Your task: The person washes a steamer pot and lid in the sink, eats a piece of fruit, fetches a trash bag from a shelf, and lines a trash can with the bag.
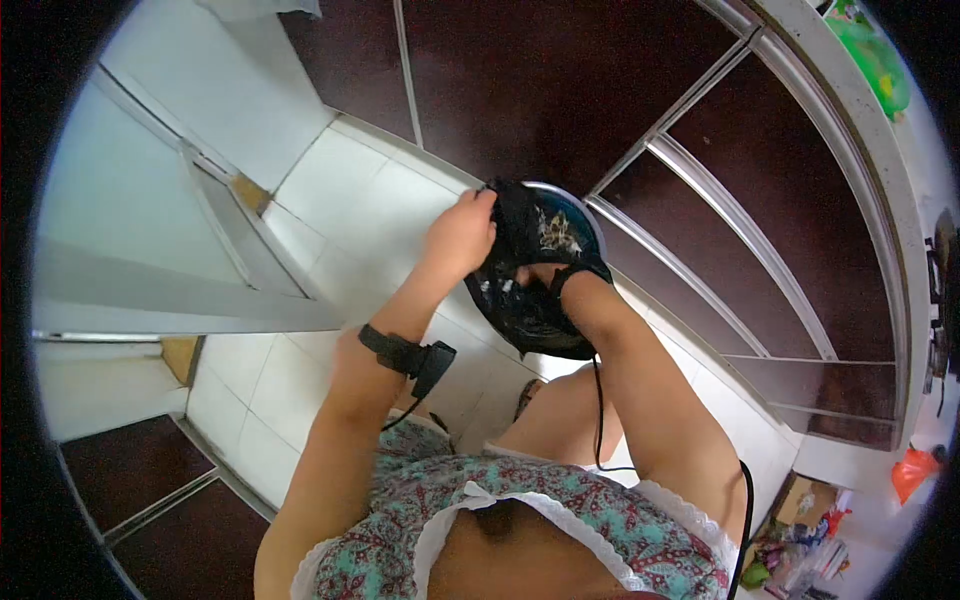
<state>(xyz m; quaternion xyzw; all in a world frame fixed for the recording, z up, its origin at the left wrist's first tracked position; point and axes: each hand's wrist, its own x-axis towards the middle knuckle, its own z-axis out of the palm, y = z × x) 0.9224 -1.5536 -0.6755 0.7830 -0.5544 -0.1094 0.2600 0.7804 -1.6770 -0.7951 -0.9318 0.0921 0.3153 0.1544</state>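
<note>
A black plastic bag (525, 330) lies bunched over a round bin (592, 212), whose pale rim shows at its upper right. Pale scraps (558, 235) are visible inside. My left hand (462, 235) is closed on the bag's upper left edge. At the middle of the bag, my right hand (540, 273) has its fingers curled in against the black plastic, partly covered by it. A black strap with a small device (410, 358) sits on my left forearm. Something black wraps my right wrist; I cannot tell whether it is a strap or part of the bag.
Dark cabinet doors (540, 90) with metal trim stand right behind the bin. White tiles (340, 185) cover the floor. A glass-panelled door (150, 220) stands at left. A green bag (875, 65) rests on the counter (850, 90). A black cable (599, 420) hangs by my right arm.
</note>
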